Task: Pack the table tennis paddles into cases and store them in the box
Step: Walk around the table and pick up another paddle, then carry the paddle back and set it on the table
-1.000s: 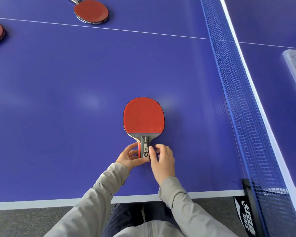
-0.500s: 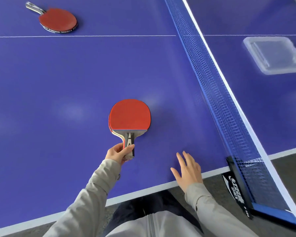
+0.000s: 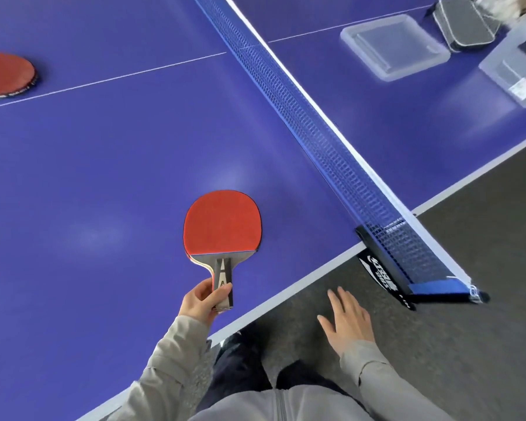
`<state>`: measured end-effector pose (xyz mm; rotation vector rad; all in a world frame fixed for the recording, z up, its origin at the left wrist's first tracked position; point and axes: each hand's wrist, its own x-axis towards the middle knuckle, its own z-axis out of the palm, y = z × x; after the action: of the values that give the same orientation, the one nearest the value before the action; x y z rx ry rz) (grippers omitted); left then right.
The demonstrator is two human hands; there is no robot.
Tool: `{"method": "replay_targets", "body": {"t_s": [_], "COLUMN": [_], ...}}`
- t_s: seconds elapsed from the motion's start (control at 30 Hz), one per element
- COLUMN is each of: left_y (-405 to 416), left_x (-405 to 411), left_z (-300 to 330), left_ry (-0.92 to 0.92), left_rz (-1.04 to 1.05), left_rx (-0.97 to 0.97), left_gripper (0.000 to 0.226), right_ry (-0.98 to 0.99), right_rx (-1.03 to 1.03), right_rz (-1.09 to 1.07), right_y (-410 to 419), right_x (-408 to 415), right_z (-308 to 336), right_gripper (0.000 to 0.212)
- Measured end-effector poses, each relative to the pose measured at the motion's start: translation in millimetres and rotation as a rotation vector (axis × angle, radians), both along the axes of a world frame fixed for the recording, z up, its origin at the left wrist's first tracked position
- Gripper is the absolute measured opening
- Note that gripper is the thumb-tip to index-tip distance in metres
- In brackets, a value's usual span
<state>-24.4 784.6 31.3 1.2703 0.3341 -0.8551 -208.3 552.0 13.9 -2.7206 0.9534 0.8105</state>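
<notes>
The right hand [image 3: 345, 319] has let go of the paddle [image 3: 222, 226] and now hangs open, fingers spread, off the bench [image 3: 104, 177] edge. The left hand [image 3: 205, 299] alone grips the handle, blade over the bench. The view has swung toward the case [image 3: 460, 24] and clear box [image 3: 516, 74] beyond the net [image 3: 331, 141], so carrying it across looks next. A second paddle [image 3: 6, 75] waits far left.

Red-faced paddle [image 3: 222, 221] with grey-black handle, blue table [image 3: 119, 165] with white lines, blue mesh net [image 3: 322, 126].
</notes>
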Motion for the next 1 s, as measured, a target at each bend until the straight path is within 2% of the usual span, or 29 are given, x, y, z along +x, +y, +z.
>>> {"method": "replay_targets", "body": {"t_s": [0.3,0.7,1.0], "left_y": [-27,-80,-143], "left_x": [-77,-262,-327], "left_z": [21,57,69], "left_ry": [-0.078,-0.112,-0.111], "left_rz": [-0.156,-0.243,-0.475], "left_rx": [0.037,-0.056,-0.03], "left_gripper": [0.01,0.018,0.015], "right_ry": [0.065,0.083,0.078], "right_rx": [0.074,0.16,0.229], "right_rz": [-0.168,-0.322,-0.539], "right_y": [-5,-26,-46], "right_x": [-108,-285,-380], "right_z": [-12,-14,-8], "right_gripper": [0.063,0.058,0.058]}}
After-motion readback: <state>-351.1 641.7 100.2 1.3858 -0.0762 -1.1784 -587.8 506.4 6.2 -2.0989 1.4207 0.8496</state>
